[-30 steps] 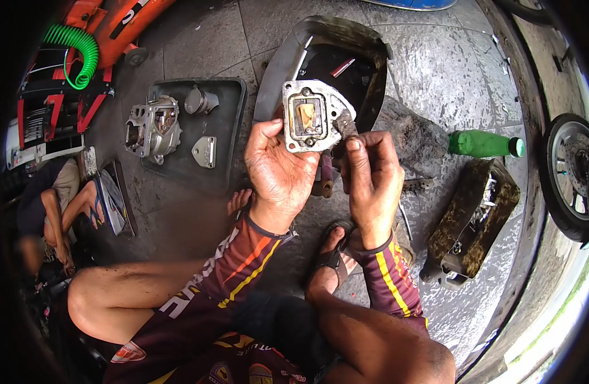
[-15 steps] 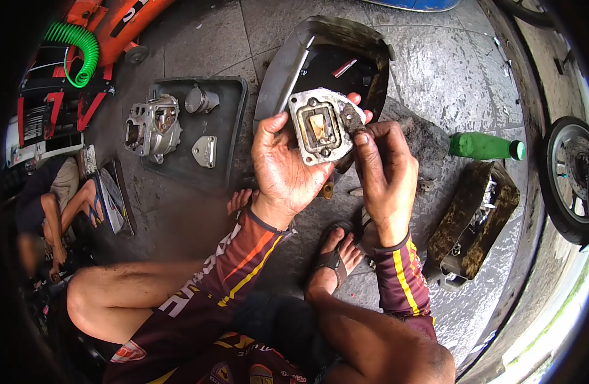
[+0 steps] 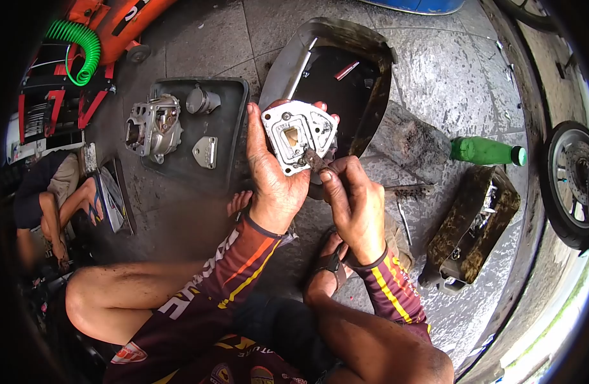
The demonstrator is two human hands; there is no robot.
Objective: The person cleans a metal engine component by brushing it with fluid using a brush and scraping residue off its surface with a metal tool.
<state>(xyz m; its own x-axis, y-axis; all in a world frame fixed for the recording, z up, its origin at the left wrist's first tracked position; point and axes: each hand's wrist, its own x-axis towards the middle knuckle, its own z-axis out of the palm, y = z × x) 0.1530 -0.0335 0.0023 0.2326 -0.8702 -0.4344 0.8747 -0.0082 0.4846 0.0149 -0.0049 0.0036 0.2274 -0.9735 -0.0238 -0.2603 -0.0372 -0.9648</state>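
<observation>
My left hand (image 3: 273,171) is closed around a silvery metal engine part (image 3: 320,131), held face up with the palm beneath it. The part has a flat flange with bolt holes and a rectangular opening with something pale yellow inside. Between thumb and fingers, my right hand (image 3: 353,198) pinches a small dirty brown scrap (image 3: 316,160), perhaps worn sandpaper or rag. The scrap touches the lower right edge of the part.
A black tray (image 3: 233,128) on the left carries an engine casing (image 3: 155,128), a piston (image 3: 202,100) and a small metal plate (image 3: 205,152). Ahead lies a grimy basin (image 3: 383,77). On the right are a green bottle (image 3: 480,150), a cut-open container (image 3: 445,246) and a wheel (image 3: 568,176). Another person (image 3: 48,192) sits far left.
The engine part has turned and tilted in my left hand, showing more of its flange. My right hand has moved left and down, bringing the scrap to the part's lower edge.
</observation>
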